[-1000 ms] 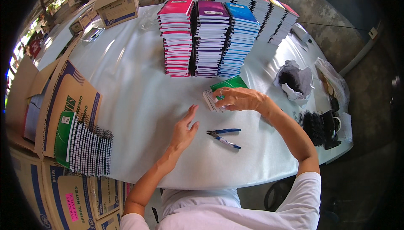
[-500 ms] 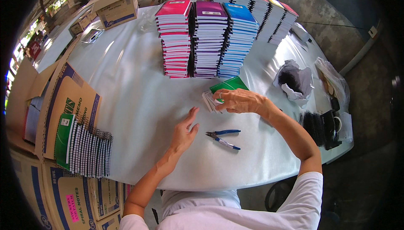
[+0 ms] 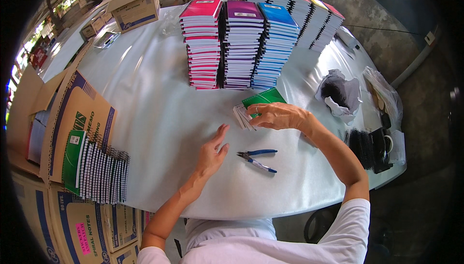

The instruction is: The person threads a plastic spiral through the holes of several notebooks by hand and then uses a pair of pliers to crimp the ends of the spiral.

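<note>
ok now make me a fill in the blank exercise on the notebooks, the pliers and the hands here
1. Between the pink-topped stack of notebooks and the blue-topped stack of notebooks stands one with a ____ top cover.
2. The blue-handled pliers lie with their jaw end pointing to the person's ____ side.
3. The loose green cover is partly hidden by the person's ____ hand.
4. The row of spiral-bound notebooks shows a ____ front cover.

Missing words: purple; left; right; green.
</note>
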Demonstrator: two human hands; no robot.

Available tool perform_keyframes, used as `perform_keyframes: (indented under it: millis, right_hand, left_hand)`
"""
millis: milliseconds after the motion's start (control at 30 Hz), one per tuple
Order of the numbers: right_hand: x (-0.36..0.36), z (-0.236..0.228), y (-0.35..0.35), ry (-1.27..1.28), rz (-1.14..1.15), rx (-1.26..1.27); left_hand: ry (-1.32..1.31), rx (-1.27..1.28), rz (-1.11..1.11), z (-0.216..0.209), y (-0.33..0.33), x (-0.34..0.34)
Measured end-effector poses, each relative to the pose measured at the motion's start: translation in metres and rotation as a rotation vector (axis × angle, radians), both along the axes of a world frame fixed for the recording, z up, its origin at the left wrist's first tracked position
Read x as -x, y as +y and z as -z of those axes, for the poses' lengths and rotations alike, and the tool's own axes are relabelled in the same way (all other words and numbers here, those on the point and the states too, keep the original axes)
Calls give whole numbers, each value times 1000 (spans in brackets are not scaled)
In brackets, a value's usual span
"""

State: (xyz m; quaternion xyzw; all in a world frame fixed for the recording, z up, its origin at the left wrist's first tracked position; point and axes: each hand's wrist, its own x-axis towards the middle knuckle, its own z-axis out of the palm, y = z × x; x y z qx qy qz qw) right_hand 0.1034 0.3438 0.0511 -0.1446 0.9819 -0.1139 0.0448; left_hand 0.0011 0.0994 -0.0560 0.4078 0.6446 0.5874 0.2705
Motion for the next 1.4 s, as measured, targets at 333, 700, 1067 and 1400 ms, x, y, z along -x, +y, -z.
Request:
perform_keyframes:
  millis: [333,700,1067,1400]
  right_hand:
    - [0,2,2,-7,0,-11]
    - [-25,10,2,286,490,397]
    - [-35,41,-79,609,341,237]
    - [-54,89,-150,421,621,1308]
  left_hand:
    - [-30,16,11,-1,-1,-1]
    - [-971,-200,365,-42,74,-8]
    - [-1038,-176,348,-62,76,3]
    - [-35,73,499,-26,-58,37]
